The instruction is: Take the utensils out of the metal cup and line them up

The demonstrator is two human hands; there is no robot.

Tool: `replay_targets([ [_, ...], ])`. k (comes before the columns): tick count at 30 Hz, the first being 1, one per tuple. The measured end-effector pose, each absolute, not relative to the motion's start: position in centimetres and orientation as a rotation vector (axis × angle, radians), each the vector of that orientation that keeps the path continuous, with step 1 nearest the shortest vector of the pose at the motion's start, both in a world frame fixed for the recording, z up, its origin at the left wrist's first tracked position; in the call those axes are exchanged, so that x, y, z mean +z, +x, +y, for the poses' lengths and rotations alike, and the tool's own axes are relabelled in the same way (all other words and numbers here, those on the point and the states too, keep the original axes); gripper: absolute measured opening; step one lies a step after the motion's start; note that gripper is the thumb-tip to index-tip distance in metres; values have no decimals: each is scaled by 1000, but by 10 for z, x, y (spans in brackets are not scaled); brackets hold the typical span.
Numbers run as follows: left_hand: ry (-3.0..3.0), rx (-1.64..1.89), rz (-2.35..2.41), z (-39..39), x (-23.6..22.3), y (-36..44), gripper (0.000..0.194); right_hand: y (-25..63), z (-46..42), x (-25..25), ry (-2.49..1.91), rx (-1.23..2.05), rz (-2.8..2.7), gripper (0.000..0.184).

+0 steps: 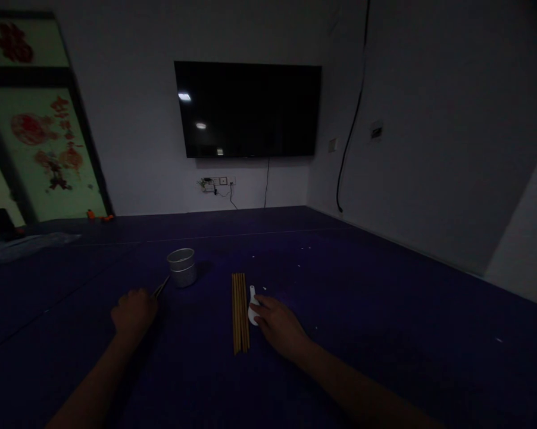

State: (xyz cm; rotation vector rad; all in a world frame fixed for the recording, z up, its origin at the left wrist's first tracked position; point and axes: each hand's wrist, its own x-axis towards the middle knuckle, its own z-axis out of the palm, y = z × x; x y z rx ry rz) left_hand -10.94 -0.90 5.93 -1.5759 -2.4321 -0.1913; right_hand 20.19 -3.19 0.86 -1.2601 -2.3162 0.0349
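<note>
My left hand (pixel 134 313) is closed around a thin, pointed metal tool that looks like tweezers (pixel 161 287). Its tip reaches up toward a round silver metal cup (pixel 182 268), which stands upright just beyond; whether the two touch I cannot tell. A white short-handled spoon (pixel 253 313) lies under the fingers of my right hand (pixel 277 325), which pinch at its bowl while the handle points away from me. Right beside the spoon, on its left, a row of brown chopsticks (pixel 239 313) lies side by side, lengthwise from me.
Everything rests on a dark blue floor covering (pixel 197 381) with small white scraps scattered on it. Clear plastic sheeting (pixel 36 245) lies at the far left, near small orange objects (pixel 101 217). A television (pixel 250 110) hangs on the back wall; a black cable (pixel 349 143) runs down the right wall.
</note>
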Motion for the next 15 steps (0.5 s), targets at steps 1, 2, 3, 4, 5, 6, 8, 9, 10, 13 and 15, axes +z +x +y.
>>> replay_targets([
  [1, -1594, -186, -2474, -8, 58, -112, 34, 202, -32, 9, -1258, 37, -2321, 37],
  [2, -1613, -187, -2502, -6, 58, -114, 35, 202, -32, 10, -1258, 39, -2324, 37],
  [3, -1630, -192, -2519, -5, 57, -115, 35, 202, -32, 10, -1258, 41, -2328, 37],
  [4, -1637, -197, -2528, -5, 57, -116, 35, 202, -32, 10, -1256, 42, -2333, 37],
  [5, -1642, -208, -2526, -4, 56, -117, 35, 202, -32, 10, -1254, 42, -2335, 38],
  [6, -1647, -221, -2520, -4, 56, -117, 35, 202, -32, 10, -1252, 42, -2339, 38],
  [8, -1646, -250, -2520, -3, 56, -118, 35, 202, -32, 10, -1256, 48, -2340, 37],
  [9, -1640, -266, -2534, -3, 55, -119, 35, 202, -33, 10, -1261, 52, -2340, 37],
  [10, -1631, -281, -2554, -3, 55, -120, 34, 202, -33, 11, -1270, 56, -2338, 37],
  [13, -1614, -318, -2632, -1, 54, -123, 31, 202, -34, 12, -1272, 63, -2346, 37],
  [15, -1605, -358, -2671, 1, 54, -125, 29, 202, -34, 13, -1256, 64, -2348, 37],
])
